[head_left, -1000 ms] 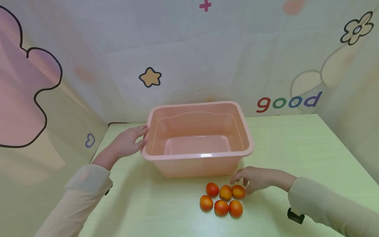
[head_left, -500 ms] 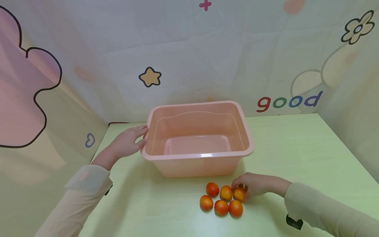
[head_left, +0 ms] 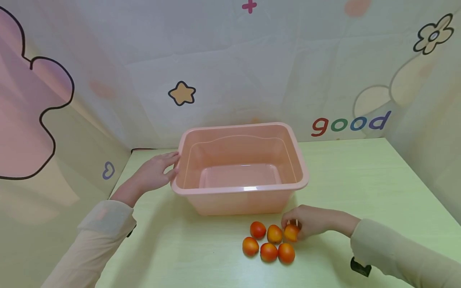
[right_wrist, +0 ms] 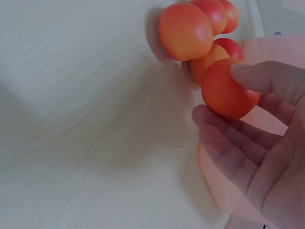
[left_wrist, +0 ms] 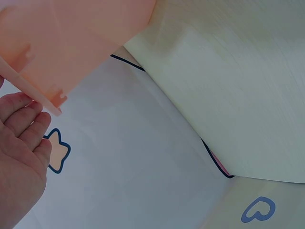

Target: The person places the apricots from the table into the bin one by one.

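The left hand [head_left: 153, 173] touches the pink tub [head_left: 237, 203] on its left side with loose, nearly straight fingers, maybe to stop it sliding. The right hand [head_left: 310, 220] pinches a tomato [right_wrist: 228, 93] with thumb and fingers, at the right end of the back row, likely the easiest to reach. Five other tomatoes [head_left: 269, 252] sit close together on the worktop [head_left: 353, 180], in front of the tub.

Orange-red tomato [right_wrist: 228, 93] in fingers [right_wrist: 217, 141], five others [head_left: 268, 253] beside, pink tub [head_left: 237, 203] behind
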Demonstrator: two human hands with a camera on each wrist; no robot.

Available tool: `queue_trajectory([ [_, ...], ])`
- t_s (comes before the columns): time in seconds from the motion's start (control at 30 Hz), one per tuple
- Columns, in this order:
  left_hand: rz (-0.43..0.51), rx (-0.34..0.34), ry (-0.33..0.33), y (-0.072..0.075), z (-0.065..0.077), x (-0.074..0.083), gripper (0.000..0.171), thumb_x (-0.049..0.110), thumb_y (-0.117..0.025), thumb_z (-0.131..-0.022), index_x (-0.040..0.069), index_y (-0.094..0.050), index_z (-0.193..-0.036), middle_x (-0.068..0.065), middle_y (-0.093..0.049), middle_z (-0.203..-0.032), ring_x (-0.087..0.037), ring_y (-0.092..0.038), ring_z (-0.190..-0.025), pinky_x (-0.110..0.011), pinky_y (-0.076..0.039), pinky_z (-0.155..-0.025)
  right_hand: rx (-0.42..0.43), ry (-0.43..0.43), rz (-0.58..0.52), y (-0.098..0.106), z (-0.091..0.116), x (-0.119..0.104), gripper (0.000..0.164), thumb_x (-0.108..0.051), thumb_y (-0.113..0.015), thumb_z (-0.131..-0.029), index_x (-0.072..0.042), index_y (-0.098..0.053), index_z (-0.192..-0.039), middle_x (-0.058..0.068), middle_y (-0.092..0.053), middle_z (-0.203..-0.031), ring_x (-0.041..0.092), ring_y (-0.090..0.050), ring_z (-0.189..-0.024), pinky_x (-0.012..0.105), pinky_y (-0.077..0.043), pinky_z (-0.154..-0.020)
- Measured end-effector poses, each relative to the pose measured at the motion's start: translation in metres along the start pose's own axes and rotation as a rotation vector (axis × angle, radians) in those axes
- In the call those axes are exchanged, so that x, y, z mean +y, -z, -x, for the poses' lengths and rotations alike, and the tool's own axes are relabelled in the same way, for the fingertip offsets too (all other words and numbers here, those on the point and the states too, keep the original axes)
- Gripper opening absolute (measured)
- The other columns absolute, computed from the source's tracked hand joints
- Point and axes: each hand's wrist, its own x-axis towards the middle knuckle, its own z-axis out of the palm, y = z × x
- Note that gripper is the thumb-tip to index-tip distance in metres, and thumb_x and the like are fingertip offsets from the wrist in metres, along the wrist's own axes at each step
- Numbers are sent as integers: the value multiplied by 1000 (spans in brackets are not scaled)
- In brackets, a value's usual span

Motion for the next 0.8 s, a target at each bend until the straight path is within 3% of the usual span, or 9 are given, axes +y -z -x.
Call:
queue_trajectory([
  [0.27,-2,1,-6,0,0,0,49,22,-43,-90,2,-35,-134,-17,-34,-140,-38,-31,-127,-53,-27,-101,-33,-9,-38,11,4,-16,25,-6,-68,-70,-19,-58,-88,-9,-53,-78,8,-48,-68,18,-43,-62],
  [0.8,-1,-2,4,1,0,1,49,23,-43,-90,2,-35,-134,-17,-34,-140,-39,-31,-127,-55,-27,-101,-86,-43,-9,52,9,-74,26,-8,-70,-71,-22,-62,-91,-10,-54,-75,10,-49,-69,20,-45,-61],
])
